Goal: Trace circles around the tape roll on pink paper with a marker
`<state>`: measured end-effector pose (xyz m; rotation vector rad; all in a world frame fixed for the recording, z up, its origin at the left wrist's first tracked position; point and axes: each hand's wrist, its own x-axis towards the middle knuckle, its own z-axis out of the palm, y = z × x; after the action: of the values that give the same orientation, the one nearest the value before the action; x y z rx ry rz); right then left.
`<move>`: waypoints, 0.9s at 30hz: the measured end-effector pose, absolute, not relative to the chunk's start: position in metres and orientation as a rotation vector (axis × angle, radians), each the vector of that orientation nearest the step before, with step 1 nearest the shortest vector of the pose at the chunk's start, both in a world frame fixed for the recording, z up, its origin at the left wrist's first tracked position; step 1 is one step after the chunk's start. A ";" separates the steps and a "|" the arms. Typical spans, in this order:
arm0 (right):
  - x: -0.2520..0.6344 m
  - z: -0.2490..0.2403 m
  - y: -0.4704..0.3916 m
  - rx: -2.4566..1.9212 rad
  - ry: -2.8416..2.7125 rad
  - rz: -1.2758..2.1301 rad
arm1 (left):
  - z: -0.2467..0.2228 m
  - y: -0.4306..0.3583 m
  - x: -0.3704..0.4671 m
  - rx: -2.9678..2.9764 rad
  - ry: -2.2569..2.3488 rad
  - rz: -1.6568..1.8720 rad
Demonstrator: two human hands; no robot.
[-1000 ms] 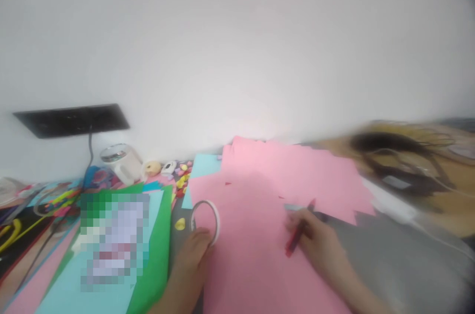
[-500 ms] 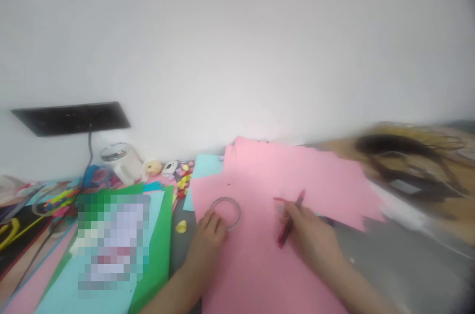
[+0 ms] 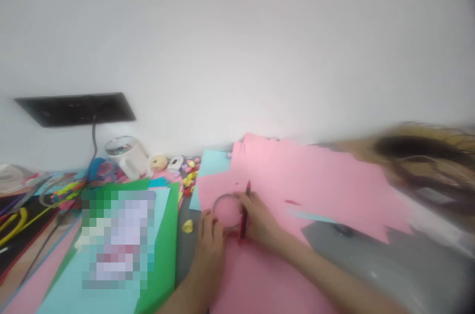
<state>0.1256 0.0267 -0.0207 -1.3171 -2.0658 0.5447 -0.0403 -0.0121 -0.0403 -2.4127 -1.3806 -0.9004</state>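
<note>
While your right hand [image 3: 261, 222] pinches a slim red-and-black pen [image 3: 244, 222] beside a thin, round ring [image 3: 226, 195], your left hand [image 3: 210, 249], fingers slightly spread, rests at its left edge. The ring lies on matte pink paper [image 3: 252, 279]; whether any outline is drawn cannot be told. Beyond, pink sheets [image 3: 315, 175] fan into staggered corners.

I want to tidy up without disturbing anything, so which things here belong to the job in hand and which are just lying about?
In use, by the look of it:
- pink paper under the hands
- thin ring by the left hand
- red-and-black pen in the right hand

Seemingly just lying about:
- white mug
- green paper
- small yellow piece
</note>
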 end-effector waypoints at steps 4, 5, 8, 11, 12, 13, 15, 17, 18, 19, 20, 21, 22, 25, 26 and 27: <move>0.125 -0.031 0.029 -1.301 -1.904 0.647 | -0.042 -0.019 -0.039 -2.415 -1.269 -0.673; 0.126 -0.033 0.030 -1.302 -1.884 0.669 | -0.043 -0.020 -0.038 -2.417 -1.272 -0.635; 0.128 -0.036 0.031 -1.274 -1.871 0.717 | -0.045 -0.021 -0.032 -2.446 -1.316 -0.552; 0.129 -0.036 0.031 -1.249 -1.887 0.727 | -0.042 -0.018 -0.023 -2.440 -1.304 -0.410; 0.128 -0.035 0.031 -1.240 -1.892 0.718 | -0.041 -0.016 -0.019 -2.415 -1.291 -0.344; 0.128 -0.034 0.030 -1.231 -1.894 0.706 | -0.040 -0.014 -0.016 -2.382 -1.276 -0.276; 0.127 -0.032 0.029 -1.222 -1.888 0.692 | -0.038 -0.011 -0.009 -2.325 -1.253 -0.153; 0.127 -0.030 0.028 -1.226 -1.877 0.702 | -0.039 -0.009 -0.005 -2.319 -1.254 -0.079; 0.127 -0.030 0.028 -1.225 -1.872 0.709 | -0.039 -0.008 -0.003 -2.333 -1.263 -0.064; 0.127 -0.029 0.028 -1.221 -1.870 0.716 | -0.039 -0.007 -0.003 -2.349 -1.278 -0.055; 0.127 -0.029 0.027 -1.215 -1.871 0.720 | -0.039 -0.006 -0.003 -2.366 -1.295 -0.056; 0.127 -0.028 0.027 -1.210 -1.872 0.720 | -0.038 -0.005 -0.003 -2.381 -1.318 -0.073; 0.127 -0.028 0.027 -1.208 -1.875 0.719 | -0.037 -0.004 -0.004 -2.390 -1.342 -0.102; 0.128 -0.027 0.027 -1.215 -1.891 0.709 | -0.032 -0.001 -0.007 -2.399 -1.381 -0.160; 0.128 -0.027 0.027 -1.217 -1.899 0.701 | -0.031 -0.001 -0.007 -2.404 -1.382 -0.159; 0.128 -0.027 0.027 -1.218 -1.903 0.691 | -0.030 0.000 -0.008 -2.410 -1.380 -0.146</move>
<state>0.1280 0.0273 -0.0271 -1.2176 -1.9032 0.6909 -0.0077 -0.0003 -0.0304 -2.4100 -1.3797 -0.1460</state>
